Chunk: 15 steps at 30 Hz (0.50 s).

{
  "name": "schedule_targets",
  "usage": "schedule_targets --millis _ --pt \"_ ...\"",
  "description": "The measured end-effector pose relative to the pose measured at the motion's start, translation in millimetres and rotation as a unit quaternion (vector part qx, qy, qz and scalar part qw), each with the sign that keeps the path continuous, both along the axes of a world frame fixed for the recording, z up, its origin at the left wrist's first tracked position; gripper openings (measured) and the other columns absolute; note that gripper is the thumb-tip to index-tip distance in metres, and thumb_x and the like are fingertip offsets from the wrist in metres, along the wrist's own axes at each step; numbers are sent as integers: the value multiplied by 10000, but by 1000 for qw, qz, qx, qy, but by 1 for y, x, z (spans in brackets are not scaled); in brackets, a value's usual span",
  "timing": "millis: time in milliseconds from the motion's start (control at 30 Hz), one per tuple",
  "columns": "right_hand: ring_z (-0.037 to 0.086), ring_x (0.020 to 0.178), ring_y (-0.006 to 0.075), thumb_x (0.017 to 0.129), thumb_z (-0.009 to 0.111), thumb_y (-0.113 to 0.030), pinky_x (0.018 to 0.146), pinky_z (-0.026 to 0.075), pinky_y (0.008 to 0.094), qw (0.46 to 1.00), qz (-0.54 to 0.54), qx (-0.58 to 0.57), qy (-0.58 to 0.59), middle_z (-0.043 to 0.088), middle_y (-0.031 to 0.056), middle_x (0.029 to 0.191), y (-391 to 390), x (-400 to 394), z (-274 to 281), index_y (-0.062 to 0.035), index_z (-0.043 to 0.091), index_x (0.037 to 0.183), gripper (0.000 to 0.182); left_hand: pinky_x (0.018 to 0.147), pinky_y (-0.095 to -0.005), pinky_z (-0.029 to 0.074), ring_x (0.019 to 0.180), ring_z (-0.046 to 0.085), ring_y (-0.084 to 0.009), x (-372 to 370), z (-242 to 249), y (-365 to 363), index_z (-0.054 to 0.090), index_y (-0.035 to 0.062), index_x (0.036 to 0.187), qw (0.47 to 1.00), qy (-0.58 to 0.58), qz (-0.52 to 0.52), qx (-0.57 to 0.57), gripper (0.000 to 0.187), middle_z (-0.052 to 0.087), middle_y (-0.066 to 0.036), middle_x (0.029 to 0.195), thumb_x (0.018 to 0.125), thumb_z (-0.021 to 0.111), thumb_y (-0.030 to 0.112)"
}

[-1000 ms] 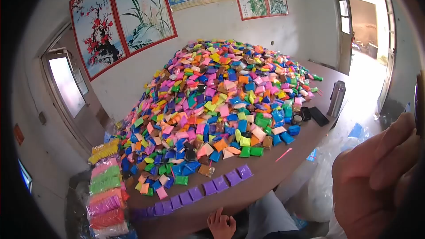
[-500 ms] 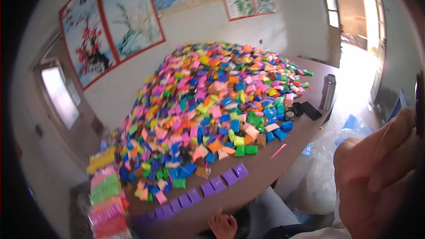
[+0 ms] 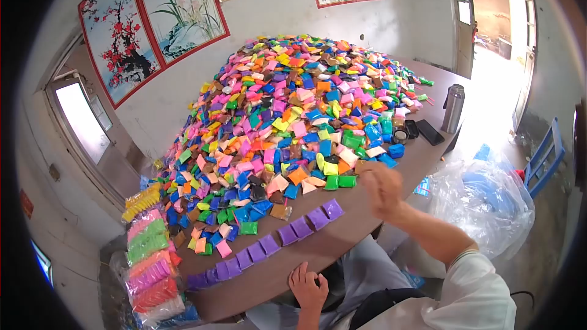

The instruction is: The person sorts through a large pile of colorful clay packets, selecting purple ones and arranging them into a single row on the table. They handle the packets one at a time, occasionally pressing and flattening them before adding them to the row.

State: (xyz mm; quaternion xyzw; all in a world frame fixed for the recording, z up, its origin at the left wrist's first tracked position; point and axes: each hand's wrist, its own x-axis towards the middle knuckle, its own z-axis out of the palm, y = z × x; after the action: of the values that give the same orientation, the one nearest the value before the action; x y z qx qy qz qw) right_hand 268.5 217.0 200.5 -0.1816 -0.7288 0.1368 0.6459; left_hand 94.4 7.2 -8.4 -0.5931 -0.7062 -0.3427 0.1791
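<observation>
A row of purple packets [image 3: 269,244] lies along the near edge of the brown table [image 3: 257,287]. My left hand [image 3: 307,286] rests at that edge, just below the row, with its fingers apart and nothing in it. Over the table's right part is my right hand [image 3: 382,189], its fingers curled together; what they hold, if anything, is hidden. Green packets [image 3: 339,182] lie just left of it, at the foot of a large heap of small colourful packets [image 3: 275,116].
Bundled packets [image 3: 150,244] are stacked at the left. A steel flask [image 3: 453,109] and a black phone [image 3: 430,132] stand and lie at the right. Beyond the right edge are a clear plastic bag [image 3: 483,201] and a blue chair frame [image 3: 544,159].
My right hand has come down and left from close to the camera at the right to over the table. My left hand stays at the table edge. The view has shifted slightly.
</observation>
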Motion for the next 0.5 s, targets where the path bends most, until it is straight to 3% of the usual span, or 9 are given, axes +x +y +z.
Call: schedule_targets --millis 133,200,500 --pt "597 647 408 998 517 -239 597 466 470 964 -98 -173 -178 587 205 717 64 -8 -120 -32 569 838 266 1017 -546 401 1157 554 -356 1 2 -1 520 91 824 1000 -10 2 -15 179 614 -169 1247 763 675 158" --pt "612 685 427 996 511 -271 619 463 517 949 -100 -208 -215 605 220 723 70 -4 -167 -38 561 812 301 1022 -548 397 1160 553 -355 2 3 0 519 91 820 1000 -8 3 -11 179 614 -168 1249 760 676 154" --pt "621 686 428 975 543 -290 626 472 536 937 -121 -233 -230 618 213 710 69 -5 -185 -61 587 802 290 997 -528 416 1130 574 -359 -8 9 -3 548 79 741 998 -20 -23 -50 183 639 -170 1230 769 699 177"
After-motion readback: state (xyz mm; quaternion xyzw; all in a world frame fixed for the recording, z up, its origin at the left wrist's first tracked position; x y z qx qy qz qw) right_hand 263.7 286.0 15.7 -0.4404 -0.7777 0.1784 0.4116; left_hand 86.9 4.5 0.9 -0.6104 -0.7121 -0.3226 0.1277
